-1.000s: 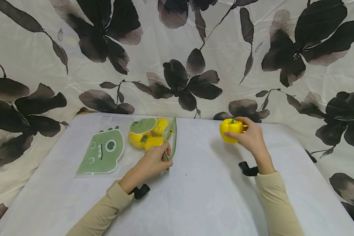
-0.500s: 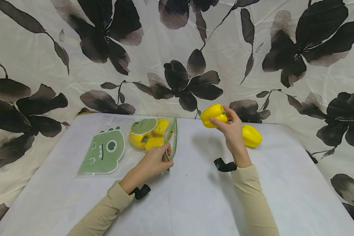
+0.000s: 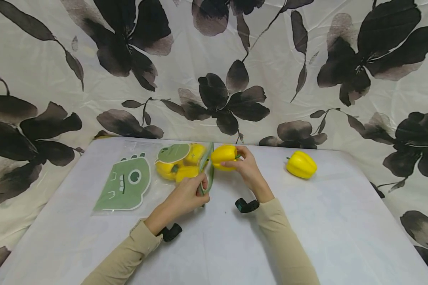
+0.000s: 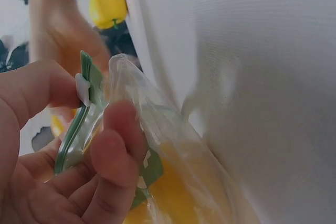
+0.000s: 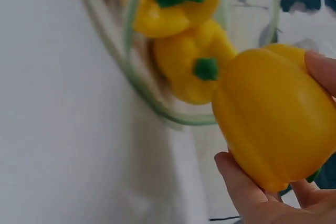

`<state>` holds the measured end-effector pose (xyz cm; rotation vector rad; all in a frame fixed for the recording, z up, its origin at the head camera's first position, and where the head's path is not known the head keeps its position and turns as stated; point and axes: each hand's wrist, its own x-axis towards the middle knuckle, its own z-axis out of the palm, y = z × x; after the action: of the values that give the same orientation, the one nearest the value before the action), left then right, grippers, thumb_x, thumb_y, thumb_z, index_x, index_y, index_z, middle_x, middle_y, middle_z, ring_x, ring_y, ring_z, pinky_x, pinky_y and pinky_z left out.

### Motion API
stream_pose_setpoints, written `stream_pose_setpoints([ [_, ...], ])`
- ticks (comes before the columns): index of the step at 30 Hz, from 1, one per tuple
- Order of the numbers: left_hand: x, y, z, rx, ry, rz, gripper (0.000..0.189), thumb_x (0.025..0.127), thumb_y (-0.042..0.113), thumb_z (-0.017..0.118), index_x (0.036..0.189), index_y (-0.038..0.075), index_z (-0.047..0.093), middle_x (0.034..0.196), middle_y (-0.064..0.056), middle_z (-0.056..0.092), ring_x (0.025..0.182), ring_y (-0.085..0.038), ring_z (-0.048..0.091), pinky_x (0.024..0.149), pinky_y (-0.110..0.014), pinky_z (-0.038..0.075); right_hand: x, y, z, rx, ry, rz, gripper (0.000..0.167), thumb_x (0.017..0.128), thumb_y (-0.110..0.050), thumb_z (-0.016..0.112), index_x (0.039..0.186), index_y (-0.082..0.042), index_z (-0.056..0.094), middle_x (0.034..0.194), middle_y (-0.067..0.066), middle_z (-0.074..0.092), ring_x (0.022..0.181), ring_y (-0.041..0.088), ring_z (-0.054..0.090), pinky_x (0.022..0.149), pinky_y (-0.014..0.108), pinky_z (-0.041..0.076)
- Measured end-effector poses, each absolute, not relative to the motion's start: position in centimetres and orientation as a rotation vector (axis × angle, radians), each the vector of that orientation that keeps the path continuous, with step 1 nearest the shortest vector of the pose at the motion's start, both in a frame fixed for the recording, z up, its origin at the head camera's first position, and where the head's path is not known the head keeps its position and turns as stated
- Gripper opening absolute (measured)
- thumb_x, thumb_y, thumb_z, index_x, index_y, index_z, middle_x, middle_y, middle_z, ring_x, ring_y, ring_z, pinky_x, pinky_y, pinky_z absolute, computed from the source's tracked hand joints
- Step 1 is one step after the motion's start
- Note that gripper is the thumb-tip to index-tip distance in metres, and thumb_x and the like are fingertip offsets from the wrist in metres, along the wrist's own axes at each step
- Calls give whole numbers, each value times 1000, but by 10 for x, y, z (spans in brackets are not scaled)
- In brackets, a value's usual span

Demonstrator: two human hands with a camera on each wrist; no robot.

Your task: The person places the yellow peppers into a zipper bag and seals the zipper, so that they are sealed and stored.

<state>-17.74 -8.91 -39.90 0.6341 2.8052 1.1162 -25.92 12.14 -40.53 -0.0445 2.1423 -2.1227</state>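
My left hand (image 3: 183,194) pinches the green-edged mouth of a clear zip bag (image 3: 123,184) printed with a green cartoon monster. The bag lies on its side, its mouth held open to the right. Several yellow bell peppers with green stems show inside; in the right wrist view one bagged pepper (image 5: 191,69) sits just within the rim. My right hand (image 3: 249,168) grips another yellow bell pepper (image 3: 222,156) right at the bag mouth, stem end toward the palm. In the left wrist view, thumb and fingers of the left hand (image 4: 58,129) hold the zip edge (image 4: 73,135).
One loose yellow bell pepper (image 3: 302,165) lies on the white tabletop (image 3: 235,245) at the right rear. Behind the table hangs a cloth (image 3: 185,43) with dark flowers. A black wrist mount (image 3: 247,206) sits on the right wrist, another (image 3: 172,232) on the left.
My right hand has carried its bell pepper from the right side leftward to the bag mouth, uncovering the other loose pepper. The left hand and bag stay in place.
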Motion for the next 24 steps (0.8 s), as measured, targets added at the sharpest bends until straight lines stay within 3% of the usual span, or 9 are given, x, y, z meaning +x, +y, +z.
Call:
stream_pose_setpoints([
  [9, -179, -91, -399, 633, 2799, 1074, 25, 78, 11, 74, 91, 14, 53, 62, 4, 52, 52, -10, 49, 49, -24, 40, -271, 104, -428, -142, 2021, -1980, 72, 77, -2, 77, 136, -4, 35, 137, 17, 41, 119, 28, 48, 105, 39, 39],
  [16, -180, -94, -400, 672, 2783, 1085, 25, 78, 11, 73, 91, 15, 53, 62, 4, 52, 53, -10, 49, 50, -24, 40, -285, 101, -438, -176, 1824, -2010, 67, 81, 6, 70, 133, -8, 30, 137, 19, 45, 114, 26, 52, 101, 36, 41],
  [24, -181, -94, -400, 675, 2787, 1092, 25, 77, 11, 73, 91, 15, 53, 61, 4, 51, 53, -10, 48, 50, -24, 40, -287, 90, -444, -209, 1901, -1987, 64, 86, -5, 70, 132, -10, 26, 132, 16, 41, 116, 25, 46, 102, 35, 35],
])
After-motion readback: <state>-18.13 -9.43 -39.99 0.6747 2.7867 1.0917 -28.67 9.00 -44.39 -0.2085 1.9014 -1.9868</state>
